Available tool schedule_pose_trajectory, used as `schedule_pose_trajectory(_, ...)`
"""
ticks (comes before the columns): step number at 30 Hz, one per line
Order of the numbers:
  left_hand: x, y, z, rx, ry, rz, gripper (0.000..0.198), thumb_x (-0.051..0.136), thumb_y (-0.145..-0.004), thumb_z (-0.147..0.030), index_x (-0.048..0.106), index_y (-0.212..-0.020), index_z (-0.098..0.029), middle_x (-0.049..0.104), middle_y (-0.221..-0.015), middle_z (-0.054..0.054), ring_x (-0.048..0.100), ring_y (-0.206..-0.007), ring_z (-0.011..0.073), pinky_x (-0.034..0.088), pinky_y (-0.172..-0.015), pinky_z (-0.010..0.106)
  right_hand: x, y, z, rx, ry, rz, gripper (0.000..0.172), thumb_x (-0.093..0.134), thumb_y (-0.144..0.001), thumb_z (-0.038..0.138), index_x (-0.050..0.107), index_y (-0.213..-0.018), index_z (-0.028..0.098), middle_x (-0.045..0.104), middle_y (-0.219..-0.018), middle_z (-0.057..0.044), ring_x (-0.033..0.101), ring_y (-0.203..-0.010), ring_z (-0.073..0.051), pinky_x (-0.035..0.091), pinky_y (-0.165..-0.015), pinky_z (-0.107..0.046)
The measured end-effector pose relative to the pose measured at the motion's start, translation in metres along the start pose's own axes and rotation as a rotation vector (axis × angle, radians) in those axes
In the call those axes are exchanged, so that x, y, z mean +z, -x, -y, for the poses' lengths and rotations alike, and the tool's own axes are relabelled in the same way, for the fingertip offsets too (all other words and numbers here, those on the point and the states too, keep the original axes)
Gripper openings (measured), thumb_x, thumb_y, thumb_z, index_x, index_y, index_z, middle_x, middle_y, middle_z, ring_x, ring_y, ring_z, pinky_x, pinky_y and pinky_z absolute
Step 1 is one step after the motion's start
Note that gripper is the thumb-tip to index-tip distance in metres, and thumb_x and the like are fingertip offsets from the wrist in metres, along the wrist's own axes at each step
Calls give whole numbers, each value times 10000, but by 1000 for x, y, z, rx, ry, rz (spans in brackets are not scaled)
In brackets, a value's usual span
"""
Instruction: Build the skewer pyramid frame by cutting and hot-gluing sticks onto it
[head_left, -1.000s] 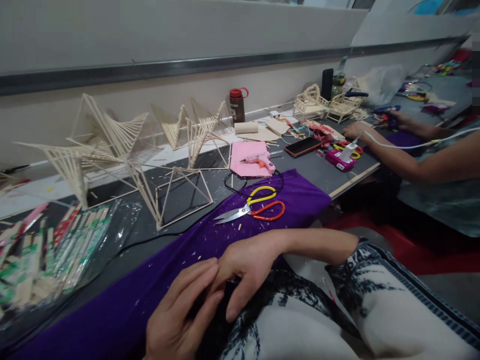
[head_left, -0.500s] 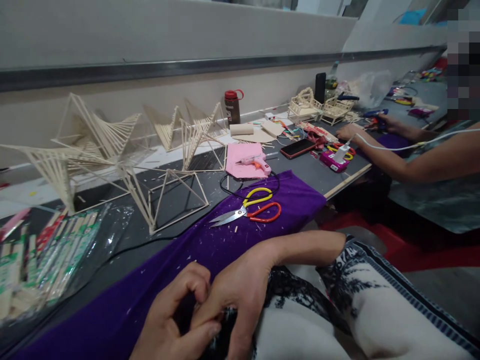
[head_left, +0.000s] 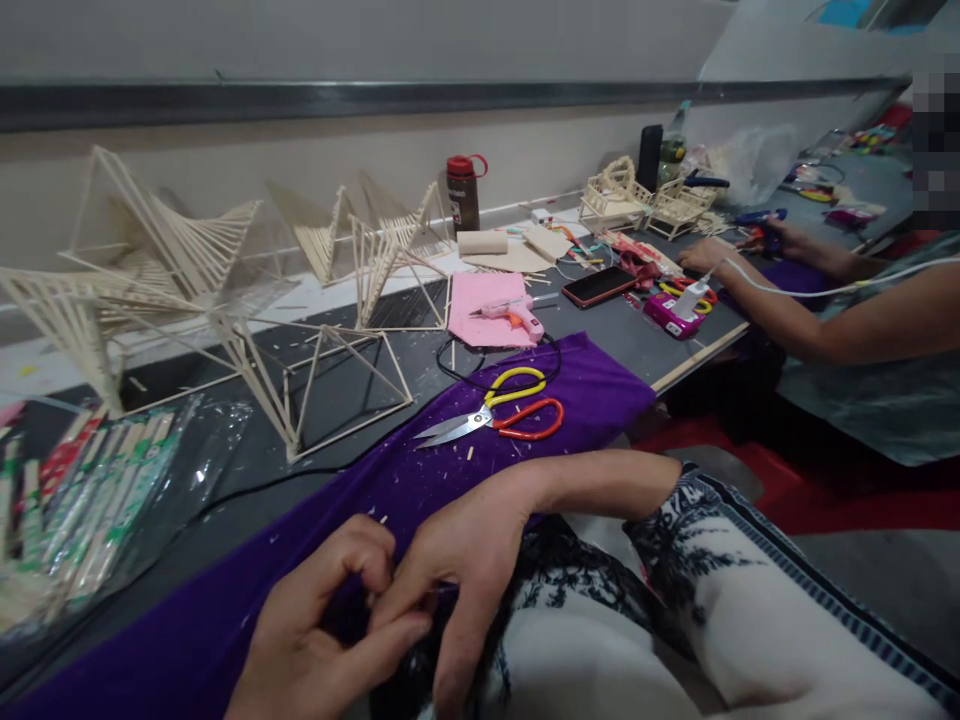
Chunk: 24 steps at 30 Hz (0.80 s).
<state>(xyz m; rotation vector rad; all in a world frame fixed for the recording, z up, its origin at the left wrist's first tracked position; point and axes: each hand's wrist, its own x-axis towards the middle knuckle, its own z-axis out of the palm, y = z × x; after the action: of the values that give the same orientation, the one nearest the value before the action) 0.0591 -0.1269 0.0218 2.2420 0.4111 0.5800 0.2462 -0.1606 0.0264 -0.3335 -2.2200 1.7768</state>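
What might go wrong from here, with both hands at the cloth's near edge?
The left hand and right hand pinch at the purple cloth; a tug might drag the scissors lying on it toward them. The black cord loops by the cloth's far edge and might snag, pulling the glue gun off its pink sheet.

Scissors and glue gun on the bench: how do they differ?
The scissors lie on the purple cloth; the glue gun lies on a pink sheet, farther from the person. The scissors have one yellow and one red handle; the glue gun is pale pink with an orange trigger. Both lie flat, with no hand on them.
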Motion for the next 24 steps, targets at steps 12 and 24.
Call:
schedule_pose_trajectory(12,20,3,-3,-58,56,-50,275,673,-664,-113,474,-828,-207,542,-776,-9,539,-702,120,454,-626,240,10,7,-7,139,-82,-71,261,654,-712,374,526,-741,148,482,-725,41,464,-745,-99,382,-726,-176)
schedule_pose_trajectory(24,26,-9,-12,8,38,-98,284,656,-668,-95,501,-879,-204,574,-879,28,565,-808,144,470,-715,270,12,29,-9,29,-205,-174,453,671,-718,353,584,-1072,84,559,-955,-40,515,-974,-170,389,-908,-255)
